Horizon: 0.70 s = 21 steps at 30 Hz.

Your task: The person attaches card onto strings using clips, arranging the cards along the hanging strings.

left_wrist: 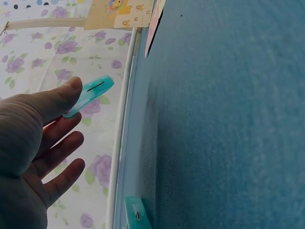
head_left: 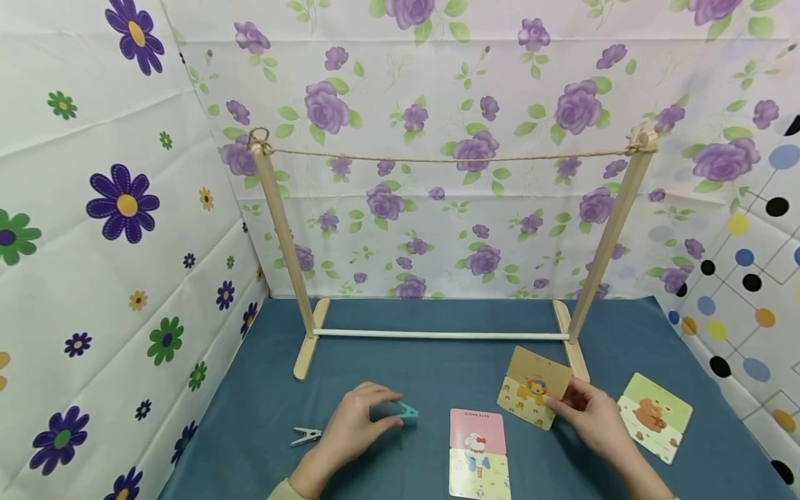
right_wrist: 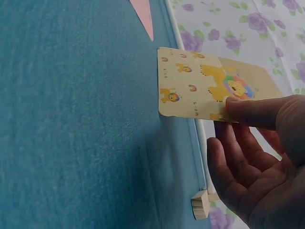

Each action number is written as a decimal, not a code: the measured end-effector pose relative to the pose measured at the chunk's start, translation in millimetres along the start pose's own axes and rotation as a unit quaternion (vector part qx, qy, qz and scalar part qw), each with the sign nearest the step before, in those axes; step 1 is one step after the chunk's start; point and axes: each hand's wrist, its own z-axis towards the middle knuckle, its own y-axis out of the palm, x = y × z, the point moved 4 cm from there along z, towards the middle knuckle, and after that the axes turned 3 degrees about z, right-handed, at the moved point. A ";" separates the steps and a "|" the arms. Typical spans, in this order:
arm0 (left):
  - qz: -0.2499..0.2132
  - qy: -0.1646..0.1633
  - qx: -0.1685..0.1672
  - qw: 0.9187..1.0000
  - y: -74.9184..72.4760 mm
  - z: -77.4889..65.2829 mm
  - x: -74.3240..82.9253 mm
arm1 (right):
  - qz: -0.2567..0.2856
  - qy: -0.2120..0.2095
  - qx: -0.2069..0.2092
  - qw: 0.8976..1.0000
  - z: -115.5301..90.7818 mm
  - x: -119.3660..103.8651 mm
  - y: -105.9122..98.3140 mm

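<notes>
My left hand (head_left: 356, 422) pinches a teal clothespin (head_left: 407, 410) between thumb and index finger, its other fingers spread loosely in the left wrist view. A second clothespin (head_left: 306, 436) lies on the cloth to the left of that hand. In my right hand (head_left: 594, 419) is a tan and cream card with a lion (head_left: 533, 389), gripped at its right edge by thumb and fingers. The card is tilted and held above the cloth. Between the hands lies a pink and yellow rabbit card (head_left: 478, 444). Right of my right hand rests a green and white card with a brown animal (head_left: 651, 419).
Behind the hands stands a wooden frame with a left post (head_left: 284, 243) and a right post (head_left: 611, 243). A twine line (head_left: 437, 160) spans their tops, and a white rod (head_left: 437, 335) joins their feet. Patterned cloth walls (head_left: 400, 229) surround the blue cloth (head_left: 387, 368).
</notes>
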 end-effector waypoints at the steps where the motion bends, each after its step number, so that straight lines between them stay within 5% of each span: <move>1: 0.001 0.000 0.002 1.000 -0.5 0.8 0.1 | -0.001 0.000 -0.001 1.000 0.2 0.5 0.1; 21: -0.021 0.055 0.078 0.995 -26.6 37.6 26.4 | 0.039 -0.033 0.063 0.997 5.5 -13.2 -13.2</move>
